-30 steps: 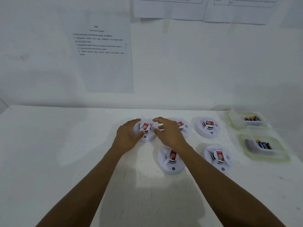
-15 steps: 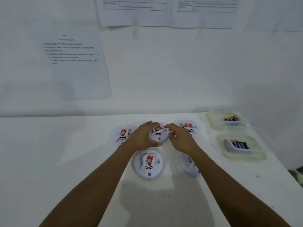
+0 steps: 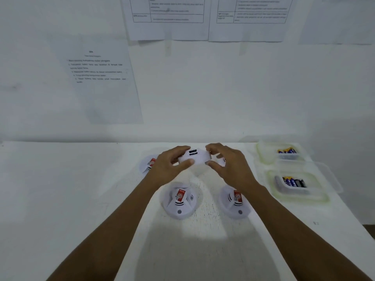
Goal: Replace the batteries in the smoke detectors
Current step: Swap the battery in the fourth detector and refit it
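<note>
White smoke detector held at its rim, left hand and right hand both clamped on it; battery tubs right of right hand.

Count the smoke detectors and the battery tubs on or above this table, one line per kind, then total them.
Round white plastic smoke detectors: 5 (one held between left hand and right hand, one mostly hidden behind the right hand, three lying free)
Clear plastic tubs with batteries: 2
Total: 7
</note>
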Motion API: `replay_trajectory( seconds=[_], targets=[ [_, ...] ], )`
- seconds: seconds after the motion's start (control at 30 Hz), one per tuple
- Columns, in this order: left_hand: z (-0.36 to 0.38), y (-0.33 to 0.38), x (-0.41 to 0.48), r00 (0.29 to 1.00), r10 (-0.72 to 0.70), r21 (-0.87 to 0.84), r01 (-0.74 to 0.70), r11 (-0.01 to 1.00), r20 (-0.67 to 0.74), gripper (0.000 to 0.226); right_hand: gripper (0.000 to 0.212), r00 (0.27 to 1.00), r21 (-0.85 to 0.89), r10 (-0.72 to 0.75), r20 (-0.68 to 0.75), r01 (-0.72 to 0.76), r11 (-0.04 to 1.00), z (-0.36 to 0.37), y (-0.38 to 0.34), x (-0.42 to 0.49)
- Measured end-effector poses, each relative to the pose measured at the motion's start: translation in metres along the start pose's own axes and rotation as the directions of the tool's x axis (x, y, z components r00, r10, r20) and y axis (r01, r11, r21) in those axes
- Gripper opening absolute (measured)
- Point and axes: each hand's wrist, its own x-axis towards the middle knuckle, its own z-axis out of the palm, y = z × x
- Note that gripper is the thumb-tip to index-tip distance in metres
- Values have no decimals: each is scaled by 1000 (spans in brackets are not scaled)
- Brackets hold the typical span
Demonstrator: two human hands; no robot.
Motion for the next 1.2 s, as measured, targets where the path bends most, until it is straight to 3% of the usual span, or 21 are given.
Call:
replay_trajectory(
  seconds=[0.17, 0.3, 0.4, 0.53, 0.73, 0.83, 0.9, 1.0, 1.07, 1.2],
  targets=[
    [13, 3, -21, 1000, 8, -120, -11, 993, -23, 87, 52, 975, 319, 221, -22, -203, 926, -11, -16, -7],
    [22, 14, -29, 999, 42, -40, -43, 998, -35, 120, 49, 932, 517, 333, 144, -358, 778, -14, -29, -19],
    [23, 15, -31, 995, 91, -12, -91, 996, -33, 109, 33, 909, 606, 342, 236, -413, 680, -19, -34, -25],
    [19, 17, -35, 992, 118, -1, -119, 993, 47, 97, 14, 913, 592, 345, 218, -404, 697, -26, -36, -26],
    [24, 20, -44, 989, 148, -70, -148, 987, -6, 111, 29, 914, 684, 328, 238, -398, 612, -30, -45, -29],
    [24, 21, -46, 983, 180, -69, -181, 981, -18, 106, 25, 910, 712, 327, 256, -406, 573, -30, -50, -35],
    [20, 24, -47, 981, 192, -51, -191, 980, 15, 97, 22, 912, 641, 332, 240, -406, 651, -29, -53, -36],
    [13, 26, -50, 981, 177, -26, -176, 984, 74, 94, 21, 957, 372, 275, 89, -288, 882, -27, -53, -35],
    [10, 29, -52, 984, 144, -36, -141, 989, 108, 92, 21, 976, 299, 210, 55, -216, 930, -25, -56, -33],
    [4, 38, -51, 990, 90, 60, -97, 993, 108, 95, 54, 983, 167, 161, 90, -175, 970, -18, -67, -32]
  ],
)
